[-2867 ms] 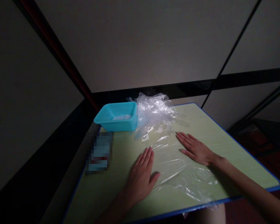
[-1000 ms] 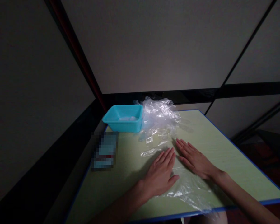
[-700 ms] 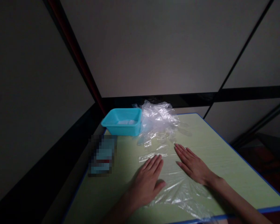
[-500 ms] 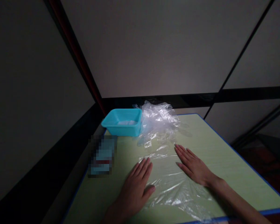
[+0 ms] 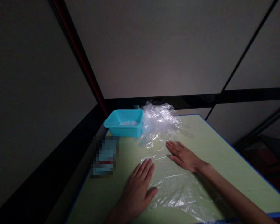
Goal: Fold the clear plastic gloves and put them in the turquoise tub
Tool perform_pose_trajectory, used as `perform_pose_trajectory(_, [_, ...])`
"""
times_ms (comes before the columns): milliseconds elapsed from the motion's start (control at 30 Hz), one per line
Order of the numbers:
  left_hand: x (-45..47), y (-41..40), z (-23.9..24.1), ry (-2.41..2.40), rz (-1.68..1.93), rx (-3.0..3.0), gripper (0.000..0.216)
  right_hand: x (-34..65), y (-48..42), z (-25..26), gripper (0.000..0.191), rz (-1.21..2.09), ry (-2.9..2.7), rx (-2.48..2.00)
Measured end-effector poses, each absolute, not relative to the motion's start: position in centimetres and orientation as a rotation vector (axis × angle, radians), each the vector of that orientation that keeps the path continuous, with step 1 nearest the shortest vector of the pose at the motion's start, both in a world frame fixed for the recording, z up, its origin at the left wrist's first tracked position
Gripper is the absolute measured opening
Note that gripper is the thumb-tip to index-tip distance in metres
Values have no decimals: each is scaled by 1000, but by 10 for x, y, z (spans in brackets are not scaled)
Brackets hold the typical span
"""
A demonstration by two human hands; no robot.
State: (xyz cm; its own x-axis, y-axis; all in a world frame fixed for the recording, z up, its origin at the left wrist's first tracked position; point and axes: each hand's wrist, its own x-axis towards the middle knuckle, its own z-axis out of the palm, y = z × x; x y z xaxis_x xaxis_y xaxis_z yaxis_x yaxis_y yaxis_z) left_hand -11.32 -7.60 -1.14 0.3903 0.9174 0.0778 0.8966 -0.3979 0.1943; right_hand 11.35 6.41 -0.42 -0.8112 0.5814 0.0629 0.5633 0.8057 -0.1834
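Observation:
A clear plastic bag [image 5: 175,186] lies spread flat on the pale green table, wrinkled toward the near edge. My left hand [image 5: 138,188] rests palm down on its left side, fingers stretched out and thumb apart. On the bag's upper right part, my right hand [image 5: 183,155] lies flat with its fingers extended. Neither hand grasps anything. Beyond the fingertips sits a crumpled heap of clear plastic bags [image 5: 160,118].
A turquoise plastic basin [image 5: 128,131] stands at the back left, with something whitish inside. Left of my left hand lies a pixelated, bluish flat object [image 5: 105,157]. The table [image 5: 226,174] has a blue edge and meets panelled walls [image 5: 154,56] behind.
My right hand has slid up and to the left across the plastic bag. The left hand stays in nearly the same place. The whole view has shifted slightly.

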Motion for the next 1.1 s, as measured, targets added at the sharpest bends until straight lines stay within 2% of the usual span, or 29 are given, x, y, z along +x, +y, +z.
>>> perform_pose_trajectory(433, [-113, -70, 2, 1649, 351, 2442, 72, 119, 68, -17, 55, 85, -2836, -987])
perform_pose_trajectory(600, [-79, -35, 19, 1587, 347, 2547, 59, 120, 70, -20, 53, 85, -2826, -973])
perform_pose_trajectory(800, [-40, -4, -5, 1695, 294, 2589, 57, 122, 70, -23, 51, 77, -2837, -962])
perform_pose_trajectory(1100, [-61, -15, -19, 1728, 392, 2585, 56, 121, 69, -23, 52, 38, -2834, -959])
